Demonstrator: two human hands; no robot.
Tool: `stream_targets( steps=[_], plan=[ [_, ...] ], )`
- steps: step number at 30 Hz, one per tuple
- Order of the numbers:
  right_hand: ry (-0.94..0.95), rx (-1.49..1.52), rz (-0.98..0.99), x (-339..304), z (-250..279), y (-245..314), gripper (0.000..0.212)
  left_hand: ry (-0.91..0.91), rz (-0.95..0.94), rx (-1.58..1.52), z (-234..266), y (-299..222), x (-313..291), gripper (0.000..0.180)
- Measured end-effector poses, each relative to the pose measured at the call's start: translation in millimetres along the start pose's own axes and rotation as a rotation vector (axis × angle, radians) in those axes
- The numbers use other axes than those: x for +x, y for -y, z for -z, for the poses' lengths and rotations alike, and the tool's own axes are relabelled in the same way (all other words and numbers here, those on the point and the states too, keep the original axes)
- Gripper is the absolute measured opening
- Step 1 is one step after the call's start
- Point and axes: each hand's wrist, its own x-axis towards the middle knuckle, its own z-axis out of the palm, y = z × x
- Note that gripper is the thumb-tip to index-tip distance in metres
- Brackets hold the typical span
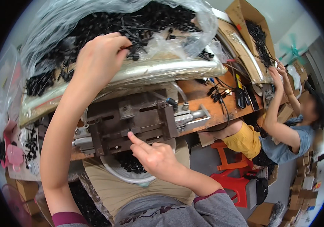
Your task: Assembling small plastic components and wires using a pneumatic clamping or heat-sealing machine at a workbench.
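This is an assembly workshop. A pneumatic fixture (148,116), heaped black parts (101,23) and stacked cardboard boxes (301,199) show it.

The left hand (100,53) arched forward, fingers (122,41) bent downward; the right hand (156,159) pointed, index finger (136,140) extended.

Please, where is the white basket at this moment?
In the head view, the white basket is at lower centre, below the dark metal fixture, partly hidden by the right hand.
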Motion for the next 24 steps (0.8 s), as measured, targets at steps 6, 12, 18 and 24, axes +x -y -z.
stream_targets(
  steps=[6, 12, 18, 24],
  plan=[
    [0.005, -0.062, -0.006, -4, 1, -3, 0.013, -0.21, 0.076, -0.291, 34, -70, -12, 0.024],
    [-0.094, 0.094, -0.018, -8, -9, -6, 0.016, -0.098, 0.151, -0.362, 68, -99, -50, 0.02],
    [-0.106, 0.481, 0.15, -38, -24, -4, 0.018, -0.032, 0.143, -0.352, 61, -103, -79, 0.011],
    [-0.577, 0.362, 0.013, -98, -3, -49, 0.014, 0.086, 0.172, -0.447, 49, -111, -102, 0.031]
  ],
)
